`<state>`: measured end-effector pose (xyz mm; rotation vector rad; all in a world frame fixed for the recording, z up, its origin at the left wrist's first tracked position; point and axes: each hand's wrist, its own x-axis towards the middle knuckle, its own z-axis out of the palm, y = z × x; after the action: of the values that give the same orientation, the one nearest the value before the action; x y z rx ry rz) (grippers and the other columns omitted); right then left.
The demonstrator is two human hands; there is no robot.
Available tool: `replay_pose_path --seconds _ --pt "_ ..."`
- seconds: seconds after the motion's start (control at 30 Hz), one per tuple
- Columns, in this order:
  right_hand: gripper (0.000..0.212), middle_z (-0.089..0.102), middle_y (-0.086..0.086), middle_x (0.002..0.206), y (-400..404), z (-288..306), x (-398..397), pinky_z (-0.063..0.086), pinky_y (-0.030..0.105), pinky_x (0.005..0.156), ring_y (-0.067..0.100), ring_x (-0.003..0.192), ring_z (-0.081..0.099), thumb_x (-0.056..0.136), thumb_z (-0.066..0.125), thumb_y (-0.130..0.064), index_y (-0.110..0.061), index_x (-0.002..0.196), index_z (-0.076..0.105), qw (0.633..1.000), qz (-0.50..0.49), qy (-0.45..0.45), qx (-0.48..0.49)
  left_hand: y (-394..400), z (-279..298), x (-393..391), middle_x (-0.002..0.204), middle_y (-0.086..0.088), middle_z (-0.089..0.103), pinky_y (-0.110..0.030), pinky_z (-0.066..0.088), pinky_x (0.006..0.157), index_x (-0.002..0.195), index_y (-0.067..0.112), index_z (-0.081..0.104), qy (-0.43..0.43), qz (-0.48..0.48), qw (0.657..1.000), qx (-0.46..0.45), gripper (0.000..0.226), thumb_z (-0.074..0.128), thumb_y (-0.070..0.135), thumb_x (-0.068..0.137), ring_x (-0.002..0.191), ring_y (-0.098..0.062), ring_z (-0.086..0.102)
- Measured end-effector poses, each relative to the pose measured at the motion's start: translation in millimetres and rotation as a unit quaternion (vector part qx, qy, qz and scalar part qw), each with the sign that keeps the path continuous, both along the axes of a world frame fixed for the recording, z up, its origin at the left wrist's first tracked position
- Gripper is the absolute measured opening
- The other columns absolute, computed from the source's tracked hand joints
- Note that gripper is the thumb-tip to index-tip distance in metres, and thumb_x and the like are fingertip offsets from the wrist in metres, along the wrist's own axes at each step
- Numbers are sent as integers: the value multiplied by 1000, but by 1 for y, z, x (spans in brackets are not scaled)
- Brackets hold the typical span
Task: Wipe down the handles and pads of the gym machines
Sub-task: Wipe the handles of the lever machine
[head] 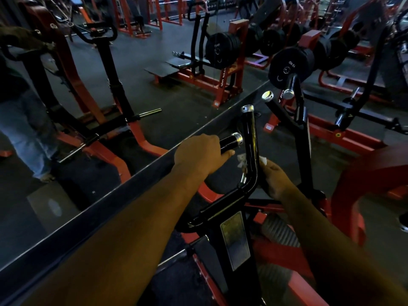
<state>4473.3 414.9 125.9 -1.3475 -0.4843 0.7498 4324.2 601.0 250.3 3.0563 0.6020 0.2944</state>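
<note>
A black gym-machine arm ends in two chrome-capped handles: a short side handle and a tall bent handle. My left hand is wrapped around the short side handle. My right hand presses a crumpled white wipe against the bend of the tall handle; the wipe shows on both sides of the tube. A red seat pad is at the right.
A large wall mirror with a dark bottom ledge runs diagonally across the left, reflecting a person in jeans and red machines. Black weight plates load the bar behind the handles. A second black handle stands to the right. Red frame parts lie below.
</note>
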Motion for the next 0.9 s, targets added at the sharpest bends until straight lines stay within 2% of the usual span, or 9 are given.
replay_pose_path --seconds 0.07,0.17,0.27,0.4,0.47,0.57,0.63,0.8,0.9 --pt "42 68 24 116 -20 -19 -10 53 39 86 29 98 64 109 43 -29 3 128 63 999 31 15 -19 0 0 0 71 4 45 -34 34 57 92 22 50 2 1 1000 1 52 47 75 95 67 -19 49" --pt "36 70 13 85 -42 -25 -23 55 34 70 29 80 61 106 47 -24 5 104 68 991 61 11 -116 0 0 0 76 2 51 -34 36 59 97 21 57 1 4 1000 4 55 47 75 95 68 -20 51" --pt "33 69 13 70 -43 -7 -9 54 40 63 26 62 65 104 51 -17 -11 78 70 968 -16 -151 -198 -1 2 -1 76 2 51 -35 36 60 96 21 55 5 8 1000 -4 55 46 74 95 69 -20 50" --pt "19 70 -6 106 -7 59 2 52 22 83 12 98 67 106 50 -21 -28 115 66 886 -215 -372 -171 -4 5 -3 79 1 54 -36 37 61 98 20 57 11 13 1000 -12 55 47 73 95 69 -20 49" --pt "38 54 -12 144 22 90 3 40 13 102 -1 129 51 107 43 -24 -27 144 54 842 -176 -482 -168 -4 6 -3 87 -3 61 -37 37 63 102 18 60 16 17 1000 -10 57 48 73 95 71 -21 49" --pt "55 25 -1 166 43 91 13 44 38 113 15 154 20 100 37 -3 -17 154 41 676 -31 -679 -285 -4 8 -6 95 -5 67 -37 37 65 107 17 60 18 12 1000 -9 59 48 73 95 74 -23 52" --pt "62 29 11 164 38 72 18 49 48 106 31 153 20 89 37 6 -6 149 45 624 -12 -735 -266 -3 6 -7 98 -7 68 -37 38 65 110 16 59 13 0 1000 -4 58 47 71 97 81 -27 62" --pt "62 34 13 162 0 7 1 35 51 117 38 150 26 89 54 5 -9 149 45 624 27 -735 -263 1 1 -17 105 -8 68 -38 38 64 113 15 52 -2 -41 999 16 49 45 62 102 89 -29 68" --pt "64 32 6 161 -23 -17 -37 29 39 121 30 151 26 85 58 11 -11 145 52 670 31 -696 -256 5 -1 -29 117 -9 64 -40 40 66 124 16 49 -1 -59 998 22 45 43 56 105 99 -30 67"
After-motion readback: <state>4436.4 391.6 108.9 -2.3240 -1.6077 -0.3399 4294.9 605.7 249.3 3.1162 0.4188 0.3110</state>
